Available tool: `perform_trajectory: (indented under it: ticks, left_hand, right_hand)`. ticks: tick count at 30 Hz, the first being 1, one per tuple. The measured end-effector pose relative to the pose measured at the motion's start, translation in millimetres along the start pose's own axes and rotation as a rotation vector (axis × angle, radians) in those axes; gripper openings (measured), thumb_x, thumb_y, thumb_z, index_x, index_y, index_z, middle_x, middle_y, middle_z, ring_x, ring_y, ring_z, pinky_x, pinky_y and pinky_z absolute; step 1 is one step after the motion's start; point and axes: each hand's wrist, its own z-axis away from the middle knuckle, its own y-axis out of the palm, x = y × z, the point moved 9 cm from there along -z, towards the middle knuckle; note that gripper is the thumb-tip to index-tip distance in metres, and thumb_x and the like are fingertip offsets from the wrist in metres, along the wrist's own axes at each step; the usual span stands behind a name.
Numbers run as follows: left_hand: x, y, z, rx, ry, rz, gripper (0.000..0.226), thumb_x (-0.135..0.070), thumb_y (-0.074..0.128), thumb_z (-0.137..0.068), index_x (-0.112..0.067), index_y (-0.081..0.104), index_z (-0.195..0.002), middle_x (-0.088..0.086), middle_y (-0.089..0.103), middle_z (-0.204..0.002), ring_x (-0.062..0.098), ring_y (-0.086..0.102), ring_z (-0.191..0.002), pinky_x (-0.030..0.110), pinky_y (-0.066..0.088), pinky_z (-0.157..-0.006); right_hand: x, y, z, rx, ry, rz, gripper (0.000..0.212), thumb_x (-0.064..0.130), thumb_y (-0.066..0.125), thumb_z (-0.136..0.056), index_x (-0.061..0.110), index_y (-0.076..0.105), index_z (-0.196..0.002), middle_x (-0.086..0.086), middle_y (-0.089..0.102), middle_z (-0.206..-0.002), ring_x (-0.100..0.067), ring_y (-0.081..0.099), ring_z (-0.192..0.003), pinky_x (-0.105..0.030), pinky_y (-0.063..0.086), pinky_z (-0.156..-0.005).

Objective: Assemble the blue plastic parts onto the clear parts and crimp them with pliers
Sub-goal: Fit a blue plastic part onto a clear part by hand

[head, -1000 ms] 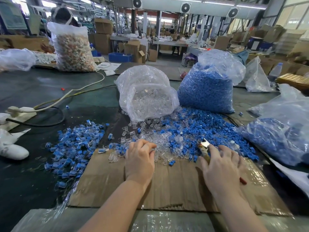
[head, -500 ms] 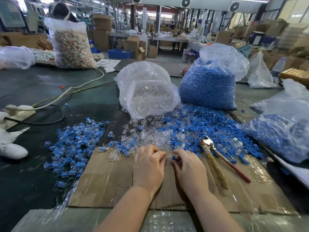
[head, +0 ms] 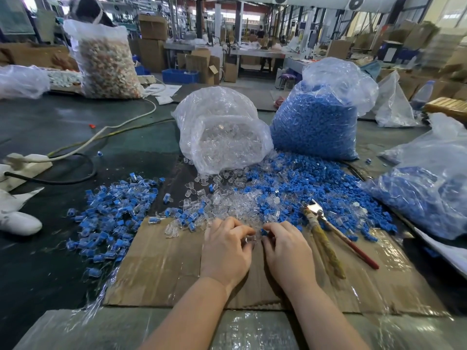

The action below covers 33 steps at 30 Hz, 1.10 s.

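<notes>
1. Blue plastic cap (head: pixel 264 232), small and stiff, is pinched in the right hand (head: pixel 285 248) fingertips; the left hand (head: pixel 227 251) pinches a small clear plastic shell (head: pixel 249 239), touching it.
2. Both parts look light, hard and slippery; fingertip grips on their sides seem best.
3. Loose clear and blue pieces (head: pixel 252 198) lie just beyond the hands, toward the counter's far edge.
4. Metal pliers with one red handle (head: pixel 328 231) rest on the brown cardboard sheet (head: pixel 156 261), just right of the right hand, unheld.
</notes>
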Motion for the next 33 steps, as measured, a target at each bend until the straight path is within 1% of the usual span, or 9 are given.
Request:
perform_trajectory:
  ticks: [4,9,12,16,22,26,29,31,33]
  left_hand:
    - [0.6,0.7,0.2,0.003,-0.001,0.014,0.022,-0.038,0.057,-0.088,-0.034,0.064,-0.109,-0.015,0.054,-0.102,0.008,0.038,-0.103,0.021,0.025,-0.095]
    - [-0.9,2.2,-0.4,0.008,0.018,0.047,0.022,-0.039,0.059,-0.087,-0.035,0.064,-0.108,-0.016,0.053,-0.099,0.005,0.034,-0.096,0.02,0.024,-0.094]
    - [-3.6,-1.5,0.1,-0.02,0.047,0.088,0.016,-0.034,0.06,-0.087,-0.029,0.064,-0.102,-0.014,0.054,-0.098,0.003,0.031,-0.093,0.018,0.027,-0.093]
    - [-6.4,-10.0,1.8,-0.085,0.039,0.151,0.013,-0.023,0.061,-0.088,-0.021,0.062,-0.1,-0.01,0.058,-0.093,0.005,0.042,-0.089,0.014,0.03,-0.082]
    - [-9.4,-10.2,3.6,-0.053,0.023,0.179,0.012,-0.02,0.061,-0.088,-0.019,0.062,-0.1,-0.008,0.062,-0.096,0.006,0.055,-0.084,0.022,0.047,-0.078]
    - [-11.4,-13.2,3.9,-0.065,0.031,0.15,0.019,-0.013,0.06,-0.088,-0.016,0.068,-0.105,-0.005,0.064,-0.1,0.012,0.059,-0.083,0.027,0.05,-0.075]
    - [-15.2,-14.2,4.2,-0.069,0.061,0.136,0.021,-0.006,0.061,-0.087,-0.013,0.071,-0.104,-0.001,0.066,-0.097,0.016,0.061,-0.08,0.031,0.053,-0.071]
    - [-16.4,-14.2,4.4,-0.074,0.072,0.138,0.024,-0.004,0.062,-0.085,-0.012,0.07,-0.106,0.001,0.068,-0.096,0.016,0.063,-0.079,0.029,0.053,-0.071]
    - [-15.9,-13.7,4.8,-0.077,0.068,0.135,0.029,-0.004,0.061,-0.087,-0.013,0.066,-0.113,-0.001,0.068,-0.098,0.012,0.062,-0.081,0.02,0.048,-0.073]
  right_hand:
    - [-1.8,3.9,-2.4,0.03,0.011,0.021,0.013,0.027,0.055,-0.09,0.017,0.063,-0.093,0.001,0.059,-0.093,-0.02,0.054,-0.091,-0.032,0.042,-0.078]
    - [-3.2,4.1,-1.4,0.031,0.008,-0.01,0.012,0.024,0.052,-0.092,0.018,0.062,-0.093,0.002,0.058,-0.092,-0.02,0.052,-0.089,-0.032,0.04,-0.075]
    - [-3.5,1.0,0.3,0.007,0.009,-0.049,0.007,0.02,0.054,-0.092,0.018,0.061,-0.092,0.003,0.06,-0.091,-0.019,0.053,-0.088,-0.031,0.04,-0.074]
    - [-5.1,-4.2,3.0,-0.031,0.017,-0.085,0.002,0.016,0.058,-0.09,0.016,0.061,-0.09,0.003,0.063,-0.087,-0.018,0.055,-0.086,-0.029,0.041,-0.074]
    - [-4.0,-5.9,3.7,-0.042,0.009,-0.102,0.023,0.008,0.058,-0.089,0.018,0.067,-0.107,0.004,0.061,-0.095,-0.016,0.055,-0.094,-0.025,0.041,-0.079]
    - [-2.2,-4.6,4.2,-0.03,-0.011,-0.104,0.02,0.009,0.057,-0.09,0.019,0.068,-0.103,0.004,0.06,-0.094,-0.017,0.055,-0.091,-0.026,0.042,-0.077]
    - [-4.9,-5.5,4.1,-0.037,0.011,-0.104,0.021,0.01,0.056,-0.091,0.018,0.066,-0.108,0.004,0.063,-0.099,-0.016,0.055,-0.097,-0.025,0.041,-0.081]
    - [-6.4,-6.3,4.0,-0.04,0.028,-0.121,0.016,0.015,0.058,-0.091,0.018,0.065,-0.105,0.005,0.065,-0.099,-0.015,0.056,-0.096,-0.024,0.04,-0.08]
    - [-6.1,-7.7,4.4,-0.044,0.034,-0.146,0.01,0.017,0.061,-0.089,0.018,0.066,-0.098,0.006,0.067,-0.094,-0.014,0.058,-0.091,-0.023,0.04,-0.076]
